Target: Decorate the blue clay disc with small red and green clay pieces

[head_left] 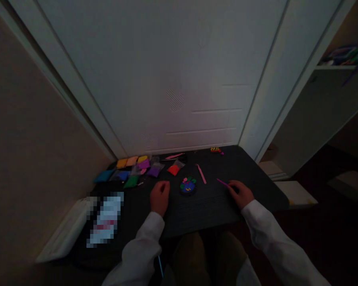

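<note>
My right hand (241, 194) pinches a thin purple stick-like tool (222, 182), whose tip points left over the dark table. Left of the middle, my left hand (160, 197) is closed with its fingers curled; whatever it may hold is hidden. Between the two hands lies a small round piece (187, 186), blue with green, pink and yellow bits on it, which neither hand touches. Pink tweezers (201, 174) with a bent tip rest to its right.
Several bags of coloured clay, among them a red bag (175, 169) and a green bag (131, 181), lie at the table's back left. A small red and yellow item (215, 150) sits near the back edge. A white door-like panel (179, 79) rises behind the table (197, 214).
</note>
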Tool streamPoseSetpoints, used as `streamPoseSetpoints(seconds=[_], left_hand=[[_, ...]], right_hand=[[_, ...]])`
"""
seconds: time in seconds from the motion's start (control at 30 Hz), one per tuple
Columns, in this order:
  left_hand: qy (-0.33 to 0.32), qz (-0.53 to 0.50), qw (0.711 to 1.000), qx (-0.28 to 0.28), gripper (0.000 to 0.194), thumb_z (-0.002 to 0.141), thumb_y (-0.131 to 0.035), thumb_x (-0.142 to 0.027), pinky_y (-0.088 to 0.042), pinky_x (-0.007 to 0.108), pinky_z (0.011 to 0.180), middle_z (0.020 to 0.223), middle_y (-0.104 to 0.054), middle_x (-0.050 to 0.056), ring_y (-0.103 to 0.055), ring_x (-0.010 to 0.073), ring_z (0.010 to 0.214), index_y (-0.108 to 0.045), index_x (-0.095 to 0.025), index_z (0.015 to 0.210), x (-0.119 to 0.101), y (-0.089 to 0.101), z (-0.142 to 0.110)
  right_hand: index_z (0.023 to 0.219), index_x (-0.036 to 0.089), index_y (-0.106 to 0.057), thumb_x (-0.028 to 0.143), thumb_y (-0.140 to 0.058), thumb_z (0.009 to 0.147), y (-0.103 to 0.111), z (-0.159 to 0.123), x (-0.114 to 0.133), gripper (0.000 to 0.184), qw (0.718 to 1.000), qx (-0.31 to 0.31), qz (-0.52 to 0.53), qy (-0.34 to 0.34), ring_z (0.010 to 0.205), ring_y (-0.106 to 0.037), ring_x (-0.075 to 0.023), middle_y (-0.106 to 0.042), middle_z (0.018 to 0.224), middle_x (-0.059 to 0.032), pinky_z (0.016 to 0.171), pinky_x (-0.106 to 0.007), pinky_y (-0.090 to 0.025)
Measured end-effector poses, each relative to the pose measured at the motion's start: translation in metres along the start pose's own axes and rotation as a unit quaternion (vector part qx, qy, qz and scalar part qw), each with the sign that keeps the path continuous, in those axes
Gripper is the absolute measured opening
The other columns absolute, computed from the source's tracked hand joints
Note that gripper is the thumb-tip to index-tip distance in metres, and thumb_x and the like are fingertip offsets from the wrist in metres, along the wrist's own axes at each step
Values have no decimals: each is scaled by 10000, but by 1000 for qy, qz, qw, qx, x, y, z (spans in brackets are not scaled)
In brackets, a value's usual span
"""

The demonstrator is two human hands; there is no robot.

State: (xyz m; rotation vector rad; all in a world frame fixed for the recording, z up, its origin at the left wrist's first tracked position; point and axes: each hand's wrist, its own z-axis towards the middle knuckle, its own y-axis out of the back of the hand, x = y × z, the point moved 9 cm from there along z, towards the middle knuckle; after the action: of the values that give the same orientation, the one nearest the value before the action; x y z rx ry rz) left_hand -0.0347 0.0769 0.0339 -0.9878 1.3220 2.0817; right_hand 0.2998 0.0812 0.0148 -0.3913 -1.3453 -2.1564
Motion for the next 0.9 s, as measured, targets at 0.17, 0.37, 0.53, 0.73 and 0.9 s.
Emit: streamPoseSetpoints(seconds=[0.17,0.37,0.53,0.73,0.9], left_hand=[[11,-100,992,73,340,733,-478,-386,-442,241,630,948,-562,37,-547,120,716,-507,-205,1020,-38,-8,-61],[123,-330,894,277,402,674,-604,-281,-442,226,600,976,-560,42,-536,99,667,-492,-207,1053,-93,-24,-106],[140,-323,896,270,119,684,-603,-257,-393,175,525,561,-552,-37,-503,70,535,-590,-169,763,-105,-13,-111],[143,-373,881,252,85,680,-618,-207,-393,151,531,580,-576,-47,-516,50,540,-582,-178,752,-107,-12,-121],[158,-375,878,251,86,679,-618,-201,-406,147,555,595,-584,-45,-531,53,565,-584,-177,754,-99,-17,-132]], right_hand=[[877,203,-594,282,-466,773,9,-33,76,183,997,39,50,54,822,-601,-160,-651,867,-41,751,-311,-484],[884,200,-569,178,-522,749,54,-48,161,145,977,39,104,179,814,-581,-152,-649,818,-21,828,-344,-424],[920,206,-554,142,-527,744,79,-52,175,189,973,25,143,178,827,-578,-147,-643,832,-22,827,-325,-430],[976,217,-536,183,-559,732,82,-58,165,248,978,23,170,116,871,-559,-155,-619,906,-42,764,-296,-463],[918,215,-554,171,-550,737,78,-63,162,186,978,21,184,99,819,-563,-151,-616,846,-37,723,-287,-475]])
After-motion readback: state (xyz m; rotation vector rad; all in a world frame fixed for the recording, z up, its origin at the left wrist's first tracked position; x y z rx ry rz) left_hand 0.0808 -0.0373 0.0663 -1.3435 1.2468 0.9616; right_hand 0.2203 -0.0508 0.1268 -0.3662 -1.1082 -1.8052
